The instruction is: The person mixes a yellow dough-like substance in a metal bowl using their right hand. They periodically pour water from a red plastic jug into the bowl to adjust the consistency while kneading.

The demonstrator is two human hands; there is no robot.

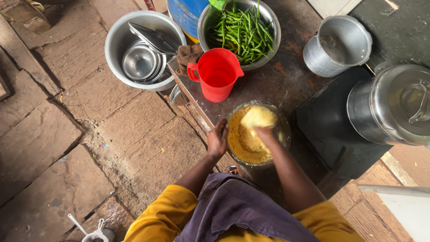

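In the glass bowl (282, 130) at the middle of the view, the right hand (265, 133) presses into a pale yellow lump of dough (258, 116), fingers curled over its near side and partly hidden by it, so the hand grips the dough rather than lying flat. The lump sits toward the bowl's 12 o'clock wall, on a bed of coarser, deeper yellow mixture (244, 145) that fills the rest of the bowl. At the bowl's 9 o'clock the left hand (217, 140) rests against the outside of the rim, fingers spread and laid along the glass, closed on nothing.

The bowl stands on a dark, rust-stained metal table (282, 78). At the bowl's 11 o'clock, just beside it, stands a red plastic jug (217, 74), its handle turned to 9 o'clock. Behind the jug, at 12 o'clock, a steel bowl (273, 42) holds green chillies (244, 31). A brown cloth (188, 56) lies at the table's edge, beside the jug's handle. At 10 o'clock, off the table, a large steel basin (117, 40) holds smaller steel vessels, one of them a strainer (139, 62). At 2 o'clock stands an aluminium pot (331, 47), and at 3 o'clock a lidded steel container (394, 105) rests on a black surface. Stone paving (67, 134) fills the left side.
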